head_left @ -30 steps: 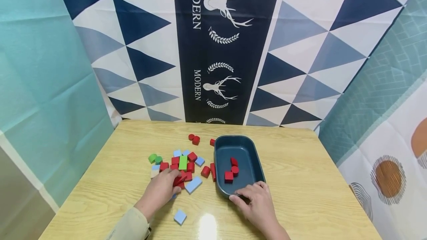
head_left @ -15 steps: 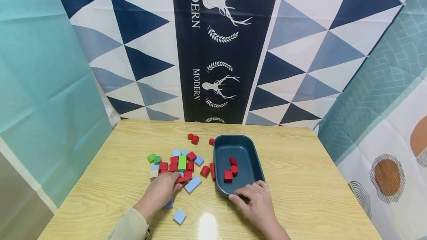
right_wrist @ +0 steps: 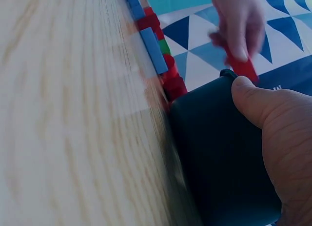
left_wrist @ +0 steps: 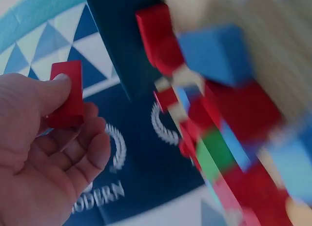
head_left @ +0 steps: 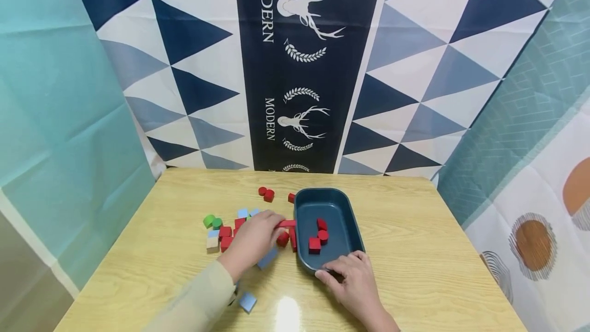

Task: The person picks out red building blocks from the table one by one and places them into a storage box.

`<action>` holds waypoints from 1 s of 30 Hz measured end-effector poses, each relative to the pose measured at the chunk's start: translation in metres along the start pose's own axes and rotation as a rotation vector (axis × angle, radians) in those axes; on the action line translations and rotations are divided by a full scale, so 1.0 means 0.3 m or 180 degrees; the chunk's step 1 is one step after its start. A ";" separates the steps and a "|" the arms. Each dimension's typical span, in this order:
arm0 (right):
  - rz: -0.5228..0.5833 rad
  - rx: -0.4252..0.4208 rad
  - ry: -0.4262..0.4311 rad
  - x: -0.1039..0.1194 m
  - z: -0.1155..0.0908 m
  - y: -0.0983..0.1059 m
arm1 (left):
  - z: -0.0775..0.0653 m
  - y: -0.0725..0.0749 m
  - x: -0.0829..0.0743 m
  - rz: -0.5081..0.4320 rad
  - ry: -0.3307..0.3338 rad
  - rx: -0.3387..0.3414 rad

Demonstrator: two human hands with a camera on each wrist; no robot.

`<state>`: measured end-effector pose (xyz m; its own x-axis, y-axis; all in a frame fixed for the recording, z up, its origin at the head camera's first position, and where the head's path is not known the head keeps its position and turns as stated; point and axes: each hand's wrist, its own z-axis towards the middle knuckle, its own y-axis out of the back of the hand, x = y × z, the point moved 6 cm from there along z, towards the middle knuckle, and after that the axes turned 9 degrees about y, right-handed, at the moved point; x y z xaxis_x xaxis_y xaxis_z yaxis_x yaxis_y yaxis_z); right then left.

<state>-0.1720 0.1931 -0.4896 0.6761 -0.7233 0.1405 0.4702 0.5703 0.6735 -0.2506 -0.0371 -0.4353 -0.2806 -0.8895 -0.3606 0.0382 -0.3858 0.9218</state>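
A wood-grain table (head_left: 415,250) stands before patterned cloth (head_left: 415,86). The left hand (head_left: 255,237) pinches a red block (head_left: 288,223) beside the left rim of a dark blue tray (head_left: 341,229); its long axis runs sideways, one end towards the tray. The right hand (head_left: 352,275) pinches the near rim.

Bare left hand (head_left: 254,235); sleeve (head_left: 200,291), long, pale beige, soft cloth; small dark fitting (head_left: 232,299) near cuff (head_left: 223,275); bare right hand (head_left: 353,279), wrist uncovered
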 end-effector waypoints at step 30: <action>0.0029 -0.0014 0.0040 0.006 0.000 -0.004 | 0.278 -0.263 -0.204 0.1463 -0.0395 -0.0162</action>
<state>-0.1714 0.1909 -0.4901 0.6873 -0.7132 0.1374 0.4666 0.5786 0.6690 -0.3164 0.0682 -0.4743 -0.3360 -0.9359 0.1055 0.2314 0.0265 0.9725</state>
